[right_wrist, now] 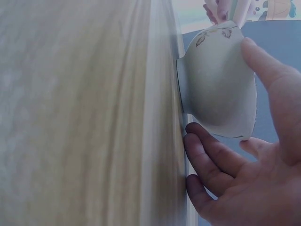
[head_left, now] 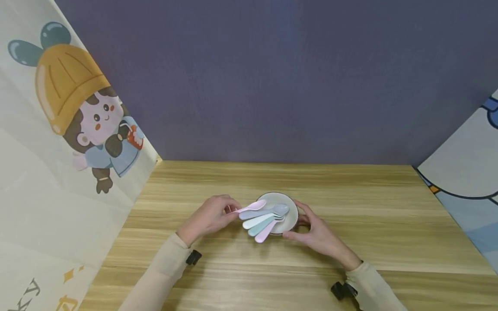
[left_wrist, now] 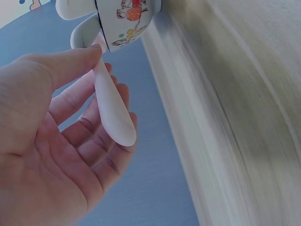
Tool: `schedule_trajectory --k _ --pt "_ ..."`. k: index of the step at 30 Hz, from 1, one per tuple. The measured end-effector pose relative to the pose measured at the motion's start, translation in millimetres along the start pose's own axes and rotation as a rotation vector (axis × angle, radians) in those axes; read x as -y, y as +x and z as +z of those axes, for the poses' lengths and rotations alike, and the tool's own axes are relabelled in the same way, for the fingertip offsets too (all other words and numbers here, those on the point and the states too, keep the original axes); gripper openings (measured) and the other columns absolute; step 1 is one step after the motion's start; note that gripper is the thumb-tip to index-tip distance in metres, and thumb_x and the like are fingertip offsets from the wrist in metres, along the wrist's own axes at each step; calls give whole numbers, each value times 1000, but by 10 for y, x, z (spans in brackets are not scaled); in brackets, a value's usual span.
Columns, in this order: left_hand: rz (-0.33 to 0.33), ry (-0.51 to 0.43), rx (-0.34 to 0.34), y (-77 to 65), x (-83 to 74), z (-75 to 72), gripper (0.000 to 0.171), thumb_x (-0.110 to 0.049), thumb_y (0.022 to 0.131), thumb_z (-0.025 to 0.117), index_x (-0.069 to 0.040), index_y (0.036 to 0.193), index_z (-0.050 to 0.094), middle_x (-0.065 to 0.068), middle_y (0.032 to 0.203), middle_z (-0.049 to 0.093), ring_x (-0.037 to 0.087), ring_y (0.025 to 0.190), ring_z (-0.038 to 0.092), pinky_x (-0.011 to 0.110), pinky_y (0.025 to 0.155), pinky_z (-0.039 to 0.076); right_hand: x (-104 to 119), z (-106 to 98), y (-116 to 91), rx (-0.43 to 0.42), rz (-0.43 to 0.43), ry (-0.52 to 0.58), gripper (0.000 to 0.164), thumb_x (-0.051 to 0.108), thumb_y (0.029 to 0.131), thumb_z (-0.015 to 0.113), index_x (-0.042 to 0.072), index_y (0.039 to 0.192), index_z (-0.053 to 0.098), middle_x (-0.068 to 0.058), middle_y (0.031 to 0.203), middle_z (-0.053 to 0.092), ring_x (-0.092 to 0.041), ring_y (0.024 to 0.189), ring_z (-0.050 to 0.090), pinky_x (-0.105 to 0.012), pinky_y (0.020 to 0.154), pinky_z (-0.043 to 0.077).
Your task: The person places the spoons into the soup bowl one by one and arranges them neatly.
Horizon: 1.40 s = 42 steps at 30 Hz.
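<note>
My left hand pinches a pale pink spoon between thumb and fingers. In the left wrist view its rounded handle end extends over the curled fingers, and its bowl end points at the white bowl. Several more spoons lean across that bowl's left rim: a lavender spoon, a white spoon, a teal spoon and a second pink spoon. From the right side, my right hand holds the bowl, thumb at the near rim and fingers around the far side.
The bowl stands on a wood-grain table. A dark blue-grey panel rises behind the table. Walls with cartoon prints border it on both sides, including a figure in a yellow hat at left. Each wrist carries a small black camera.
</note>
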State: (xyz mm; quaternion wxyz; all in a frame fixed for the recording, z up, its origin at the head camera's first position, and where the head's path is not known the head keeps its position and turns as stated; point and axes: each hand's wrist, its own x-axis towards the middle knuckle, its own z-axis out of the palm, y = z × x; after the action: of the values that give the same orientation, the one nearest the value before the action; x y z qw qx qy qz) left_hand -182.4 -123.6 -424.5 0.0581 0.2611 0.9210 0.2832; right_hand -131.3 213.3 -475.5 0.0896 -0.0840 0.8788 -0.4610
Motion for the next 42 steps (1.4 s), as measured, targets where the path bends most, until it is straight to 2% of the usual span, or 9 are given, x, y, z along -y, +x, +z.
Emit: schedule_trajectory --k 21,34,42 --pt "8 -19 7 90 -78 -47 17 -25 100 75 -15 113 82 -7 91 72 6 80 62 26 72 53 16 -2 -8 -1 -12 -12 107 48 84 89 22 168 28 -8 132 75 -28 129 68 -68 116 39" --pt "52 -11 13 175 -138 -52 17 -26 99 76 -15 110 82 -5 89 71 6 77 60 25 69 51 -7 6 3 -3 -21 5 107 46 84 90 20 168 28 -9 131 75 -27 127 69 -68 117 39" --pt "85 12 12 249 -190 -24 16 -26 98 77 -16 108 82 -5 89 71 7 80 61 24 72 52 -7 7 -2 -8 -23 -10 108 46 84 90 19 168 28 -10 131 76 -28 128 69 -70 118 37"
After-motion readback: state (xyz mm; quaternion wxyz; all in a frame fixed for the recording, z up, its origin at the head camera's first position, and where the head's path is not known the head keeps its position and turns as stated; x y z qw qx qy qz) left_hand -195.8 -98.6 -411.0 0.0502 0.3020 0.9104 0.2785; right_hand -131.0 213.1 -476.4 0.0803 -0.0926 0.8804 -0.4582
